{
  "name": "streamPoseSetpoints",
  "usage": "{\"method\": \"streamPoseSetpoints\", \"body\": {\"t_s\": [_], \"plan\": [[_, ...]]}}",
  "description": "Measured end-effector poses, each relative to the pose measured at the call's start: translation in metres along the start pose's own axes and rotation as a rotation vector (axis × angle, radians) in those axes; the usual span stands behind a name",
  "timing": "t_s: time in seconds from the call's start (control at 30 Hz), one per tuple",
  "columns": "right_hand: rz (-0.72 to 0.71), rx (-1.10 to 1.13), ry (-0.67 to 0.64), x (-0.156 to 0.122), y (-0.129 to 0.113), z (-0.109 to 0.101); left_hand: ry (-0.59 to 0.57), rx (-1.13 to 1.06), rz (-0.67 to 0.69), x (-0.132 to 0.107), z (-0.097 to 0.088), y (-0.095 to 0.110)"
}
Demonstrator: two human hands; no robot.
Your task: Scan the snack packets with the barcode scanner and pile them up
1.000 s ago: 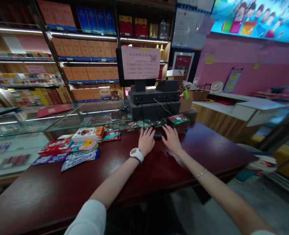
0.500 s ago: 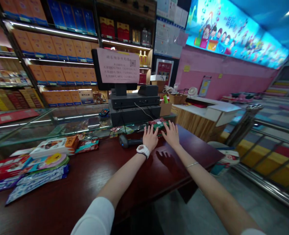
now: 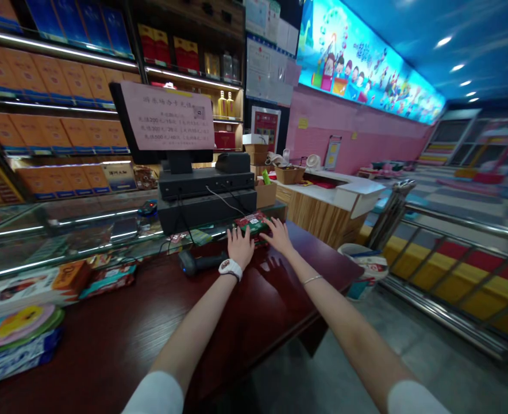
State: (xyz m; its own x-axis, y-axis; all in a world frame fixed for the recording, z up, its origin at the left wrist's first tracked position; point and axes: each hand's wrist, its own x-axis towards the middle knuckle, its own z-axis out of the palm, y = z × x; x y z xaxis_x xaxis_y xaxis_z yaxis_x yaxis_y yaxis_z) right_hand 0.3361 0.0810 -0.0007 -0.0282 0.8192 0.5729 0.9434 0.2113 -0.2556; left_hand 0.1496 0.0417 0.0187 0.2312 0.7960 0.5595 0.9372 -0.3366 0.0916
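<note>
My left hand [image 3: 241, 248], with a white watch at the wrist, is open with its fingers apart, at the near left side of a red and green snack packet [image 3: 254, 222]. At the packet's right side is my right hand [image 3: 278, 236], also open, its fingers spread toward it. Whether the fingertips touch the packet I cannot tell. Something dark red under the packet is mostly hidden. A black handheld barcode scanner [image 3: 197, 262] lies on the dark red wooden counter [image 3: 150, 322], its handle end close to my left wrist.
Snack packets and boxes [image 3: 25, 290] lie at the counter's left. Behind stands a glass display case [image 3: 85, 221] and a monitor [image 3: 165, 118] with a paper sign, on a black cash drawer [image 3: 206, 207]. A bin [image 3: 361, 270] and a metal railing [image 3: 452, 241] are at the right.
The view has turned to the right, so the counter's things appear further left. Both hands stay open beside the red and green packet, with little change against it.
</note>
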Motion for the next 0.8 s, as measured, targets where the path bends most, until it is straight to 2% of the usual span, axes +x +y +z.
{"method": "streamPoseSetpoints", "body": {"t_s": [0.27, 0.5, 0.8], "plan": [[0.013, 0.182, 0.097, 0.008, -0.001, 0.014, 0.026, -0.039, -0.002, 0.002, 0.007, -0.004], [0.003, 0.266, 0.150, 0.013, -0.008, 0.007, 0.062, -0.122, 0.018, 0.009, 0.002, -0.002], [0.054, 0.288, 0.374, -0.009, -0.029, -0.004, 0.078, -0.263, 0.023, 0.004, -0.015, -0.006]]}}
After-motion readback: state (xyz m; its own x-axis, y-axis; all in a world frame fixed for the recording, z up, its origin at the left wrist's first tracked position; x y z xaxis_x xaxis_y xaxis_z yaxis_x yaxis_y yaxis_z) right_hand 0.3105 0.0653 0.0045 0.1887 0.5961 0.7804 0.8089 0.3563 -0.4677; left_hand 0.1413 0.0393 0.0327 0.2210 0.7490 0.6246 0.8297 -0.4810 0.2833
